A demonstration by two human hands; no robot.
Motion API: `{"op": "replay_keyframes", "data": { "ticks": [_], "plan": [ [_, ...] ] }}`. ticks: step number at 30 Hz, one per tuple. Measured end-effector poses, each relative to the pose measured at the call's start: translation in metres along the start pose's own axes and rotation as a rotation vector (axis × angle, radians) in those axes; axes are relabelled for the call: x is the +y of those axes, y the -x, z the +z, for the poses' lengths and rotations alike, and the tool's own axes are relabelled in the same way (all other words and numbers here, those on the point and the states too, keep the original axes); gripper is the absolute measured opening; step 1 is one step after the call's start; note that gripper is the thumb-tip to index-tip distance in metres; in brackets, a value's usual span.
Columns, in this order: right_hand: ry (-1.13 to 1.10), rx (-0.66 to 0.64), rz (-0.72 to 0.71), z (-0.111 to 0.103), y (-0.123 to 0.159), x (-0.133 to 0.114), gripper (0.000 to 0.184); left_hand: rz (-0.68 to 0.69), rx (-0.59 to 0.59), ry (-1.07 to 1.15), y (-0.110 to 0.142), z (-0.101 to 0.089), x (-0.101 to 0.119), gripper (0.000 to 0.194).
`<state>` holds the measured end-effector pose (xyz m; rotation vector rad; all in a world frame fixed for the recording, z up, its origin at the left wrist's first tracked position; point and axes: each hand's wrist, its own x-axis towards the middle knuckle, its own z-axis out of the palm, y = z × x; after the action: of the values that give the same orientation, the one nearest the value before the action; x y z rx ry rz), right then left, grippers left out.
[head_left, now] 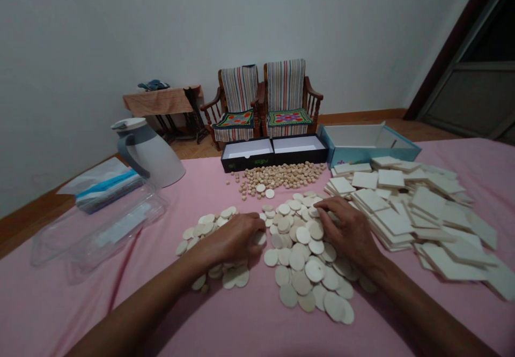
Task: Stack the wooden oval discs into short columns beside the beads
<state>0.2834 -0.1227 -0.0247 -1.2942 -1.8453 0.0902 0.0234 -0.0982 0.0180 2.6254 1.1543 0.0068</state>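
Two heaps of pale round wooden discs lie on the pink cloth, a smaller left heap (207, 223) and a larger right heap (300, 260). My left hand (237, 236) is over the right side of the smaller heap, its fingers closed on a wooden disc (259, 238) that faces the gap between the heaps. At the upper right edge of the larger heap, my right hand (348, 231) pinches at a wooden disc (313, 212) with thumb and forefinger. Its other fingers curl over the discs and are partly hidden.
Beyond the discs are small wooden beads (281, 177) and black open boxes (247, 156). Square wooden tiles (396, 220) and a blue box (370, 153) are at right. At left stand a jug (155, 156), a tissue pack (108, 188) and clear plastic trays (116, 231).
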Motion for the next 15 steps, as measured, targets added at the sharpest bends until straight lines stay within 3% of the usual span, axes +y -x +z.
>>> {"op": "replay_keyframes", "data": {
  "ticks": [5,9,12,15],
  "plan": [
    [-0.011,0.013,0.003,0.0,-0.001,0.002,0.013,0.101,0.263,0.138,-0.039,-0.001,0.011,0.019],
    [-0.005,0.013,-0.001,0.0,0.0,0.003,0.013,0.148,0.402,0.28,-0.055,0.001,0.017,0.035],
    [-0.005,0.007,-0.011,0.002,0.001,0.004,0.013,0.127,0.448,0.296,-0.05,-0.002,0.004,0.029],
    [-0.008,-0.013,-0.024,0.004,0.002,0.004,0.014,0.024,0.392,0.232,-0.036,-0.009,-0.023,0.017]
  ]
}}
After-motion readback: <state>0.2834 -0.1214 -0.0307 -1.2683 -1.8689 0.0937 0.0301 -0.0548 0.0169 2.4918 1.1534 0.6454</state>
